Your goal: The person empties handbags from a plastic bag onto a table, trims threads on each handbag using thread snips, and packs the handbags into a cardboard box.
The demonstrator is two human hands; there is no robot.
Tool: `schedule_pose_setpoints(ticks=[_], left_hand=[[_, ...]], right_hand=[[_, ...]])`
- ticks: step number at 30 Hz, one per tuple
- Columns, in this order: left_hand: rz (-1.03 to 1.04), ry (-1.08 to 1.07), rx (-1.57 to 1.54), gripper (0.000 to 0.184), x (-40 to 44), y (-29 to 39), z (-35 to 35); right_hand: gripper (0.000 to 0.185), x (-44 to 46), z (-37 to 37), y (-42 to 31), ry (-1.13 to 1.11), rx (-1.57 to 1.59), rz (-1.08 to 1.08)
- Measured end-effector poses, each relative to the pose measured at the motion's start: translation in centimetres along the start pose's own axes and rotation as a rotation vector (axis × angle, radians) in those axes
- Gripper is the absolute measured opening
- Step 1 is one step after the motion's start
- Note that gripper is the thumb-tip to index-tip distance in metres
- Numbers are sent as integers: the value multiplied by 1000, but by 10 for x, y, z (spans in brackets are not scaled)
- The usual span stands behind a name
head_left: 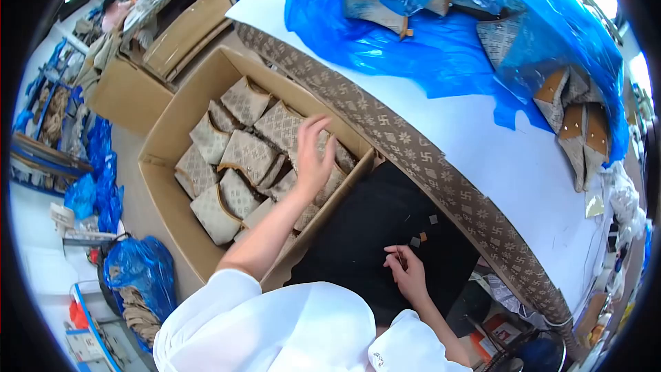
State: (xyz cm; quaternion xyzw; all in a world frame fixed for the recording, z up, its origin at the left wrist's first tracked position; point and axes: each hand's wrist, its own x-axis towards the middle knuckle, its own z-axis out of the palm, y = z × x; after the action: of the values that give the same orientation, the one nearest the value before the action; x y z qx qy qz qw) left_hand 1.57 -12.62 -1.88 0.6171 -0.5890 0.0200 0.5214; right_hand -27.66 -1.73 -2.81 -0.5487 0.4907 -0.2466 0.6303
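My left hand point(315, 158) reaches over an open cardboard box point(165, 196), its fingers apart and nothing visible in them. Beneath and around it, the box holds several beige patterned pouch-like pieces point(248, 155) with tan edging, lying tilted against each other. Whether the fingertips touch a piece is unclear. On the right, my right hand point(407, 272) is held over black cloth point(358, 220), fingers pinched together around a small dark item too small to name. Close to its fingertips lie a few small grey squares point(433, 220) and an orange one point(423, 236).
A white-topped table point(461, 145) with a brown patterned cloth edge point(413, 145) runs along the right. Blue plastic sheeting point(413, 62) on it partly covers more patterned pieces point(498, 41). Other cartons point(131, 93) and a blue bag point(141, 262) stand at left. A person sits far back.
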Motion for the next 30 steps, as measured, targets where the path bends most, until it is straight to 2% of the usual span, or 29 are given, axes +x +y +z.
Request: schedule_pose_setpoints(ticks=[2,5,7,8,10,12,14,15,17,18,21,22,25,26,29,30], left_hand=[[460,-93,-20,34,75,25,11],[728,-196,236,42,179,55,48],[858,-183,487,39,224,48,81],[875,-179,481,39,242,39,92],[884,-616,777,25,272,22,101],[888,-822,777,26,300,28,95],[474,-973,529,20,312,56,65],[498,-978,545,20,312,66,50],[726,-646,296,19,308,84,14],[737,-647,323,19,304,95,-2],[440,-464,-43,24,280,121,-41],[443,-463,-32,24,267,125,-49],[-375,-235,-1017,33,226,136,-63],[-386,-241,-1006,33,215,137,-66],[-717,-261,-1179,38,190,137,-69],[-729,-274,-1174,38,187,129,-69]], right_hand=[[18,4,-4,0,-29,19,42],[18,16,-9,10,-55,74,89],[18,16,-13,11,-61,101,104],[17,15,-12,11,-75,134,88],[16,13,-12,12,-103,206,53],[17,8,-14,8,-60,242,50],[18,2,-18,1,-10,286,58],[18,-1,-19,1,-4,308,41],[20,-7,-22,4,69,390,4],[21,-7,-22,5,93,427,-11],[22,-7,-23,4,163,410,-112],[23,-8,-24,5,211,394,-150],[24,-10,-24,0,244,428,-181],[24,-12,-23,0,261,442,-186],[25,-15,-21,1,267,455,-185],[25,-17,-21,1,280,458,-188]])
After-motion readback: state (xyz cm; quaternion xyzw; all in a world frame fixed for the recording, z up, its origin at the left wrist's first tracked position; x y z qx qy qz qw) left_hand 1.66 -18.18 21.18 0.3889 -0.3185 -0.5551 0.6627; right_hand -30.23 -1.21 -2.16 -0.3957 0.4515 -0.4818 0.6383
